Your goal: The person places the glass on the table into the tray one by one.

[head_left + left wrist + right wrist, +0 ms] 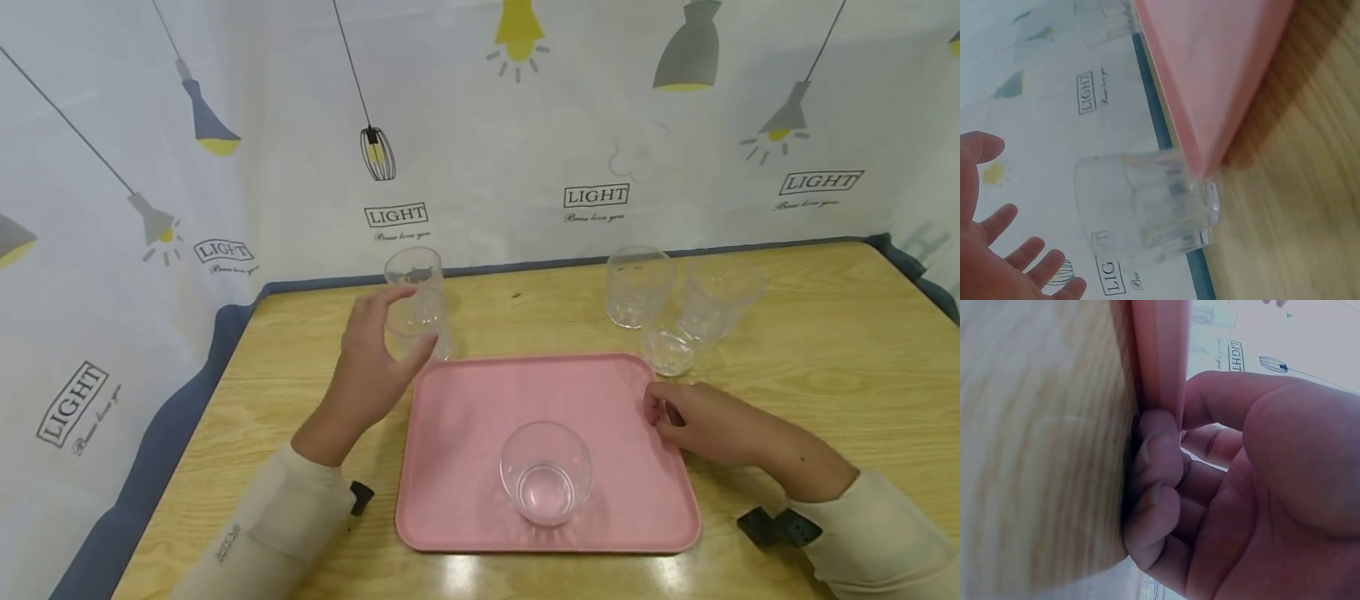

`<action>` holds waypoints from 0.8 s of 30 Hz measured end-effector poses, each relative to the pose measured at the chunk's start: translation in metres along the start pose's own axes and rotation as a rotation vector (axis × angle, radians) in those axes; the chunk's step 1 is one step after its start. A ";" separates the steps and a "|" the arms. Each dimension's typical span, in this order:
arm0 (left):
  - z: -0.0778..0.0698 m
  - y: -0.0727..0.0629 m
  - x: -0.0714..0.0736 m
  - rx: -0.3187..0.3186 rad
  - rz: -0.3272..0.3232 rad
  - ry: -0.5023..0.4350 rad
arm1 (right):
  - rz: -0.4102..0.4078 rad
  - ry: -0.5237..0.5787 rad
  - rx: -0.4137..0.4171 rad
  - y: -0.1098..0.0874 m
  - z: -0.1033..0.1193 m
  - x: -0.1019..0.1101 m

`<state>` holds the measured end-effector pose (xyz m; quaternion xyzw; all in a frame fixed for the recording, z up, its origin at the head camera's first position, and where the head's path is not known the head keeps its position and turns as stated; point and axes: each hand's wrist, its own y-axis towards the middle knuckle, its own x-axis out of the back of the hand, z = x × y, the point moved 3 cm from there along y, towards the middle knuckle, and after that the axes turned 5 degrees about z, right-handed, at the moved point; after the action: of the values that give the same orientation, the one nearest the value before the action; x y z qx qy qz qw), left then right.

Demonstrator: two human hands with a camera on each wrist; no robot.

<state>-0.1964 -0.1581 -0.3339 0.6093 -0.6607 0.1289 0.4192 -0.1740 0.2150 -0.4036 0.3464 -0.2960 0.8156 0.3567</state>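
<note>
A pink tray (465,433) lies on the wooden table with one clear glass (546,479) standing upright near its front edge. My right hand (708,421) grips the tray's right rim; in the right wrist view its fingers (1157,512) curl beneath the tray's edge (1160,350) with the thumb on the upper side. My left hand (371,358) is raised beside the tray's back left corner, thumb and fingers spread apart. Just beyond them stand clear glasses (415,267), one behind the other. The left wrist view shows a gap between the hand (997,250) and the nearer glass (1154,206).
Clear glasses (637,283) are grouped at the back right of the table, one small and low glass (669,354) close to the tray's back right corner. A white curtain (487,150) printed with lamps hangs along the table's back edge and left side.
</note>
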 end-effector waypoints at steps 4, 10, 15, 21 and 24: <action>0.015 0.008 0.000 0.120 0.027 0.016 | -0.003 -0.002 0.008 0.000 0.000 0.000; 0.031 0.019 -0.007 0.242 0.110 -0.040 | -0.007 -0.004 0.010 0.000 -0.001 -0.001; 0.038 0.026 -0.011 0.333 0.166 -0.094 | 0.000 0.006 0.004 -0.001 -0.001 0.000; 0.047 0.028 -0.014 0.406 0.204 -0.131 | 0.008 0.009 -0.003 0.000 -0.002 0.001; 0.052 0.028 -0.017 0.419 0.203 -0.158 | 0.009 0.012 0.002 0.000 -0.002 0.001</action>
<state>-0.2442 -0.1752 -0.3684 0.6216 -0.7082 0.2565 0.2153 -0.1751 0.2172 -0.4041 0.3405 -0.2948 0.8195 0.3544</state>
